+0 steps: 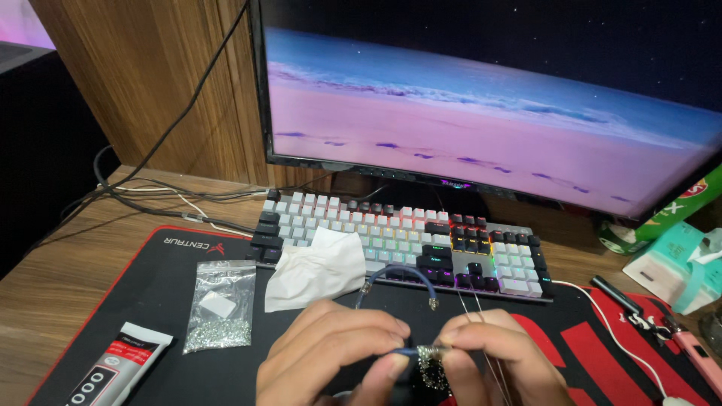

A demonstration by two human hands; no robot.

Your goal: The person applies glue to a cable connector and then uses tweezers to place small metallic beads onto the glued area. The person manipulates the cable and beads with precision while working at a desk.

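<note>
Head view looks down on both hands, brought together just in front of the backlit white-and-black mechanical keyboard (398,244), low over the black-and-red desk mat (165,286) that covers the wooden bench (53,271). Left hand (331,353) pinches a thin dark blue curved cord with metal end caps (398,277) between thumb and fingertips; the cord loops up toward the keyboard's front edge. Right hand (500,357) has its fingertips closed on a small sparkling rhinestone-covered piece (432,365), which meets the cord where the two hands touch. Thin wires run from the right hand up toward the keyboard. A crumpled white tissue (320,271) lies against the keyboard's front left edge; left of it sit a clear zip bag of small rhinestones (219,304) and a white-and-red glue tube (120,365). Behind the keyboard stands a wide monitor (489,105).
</note>
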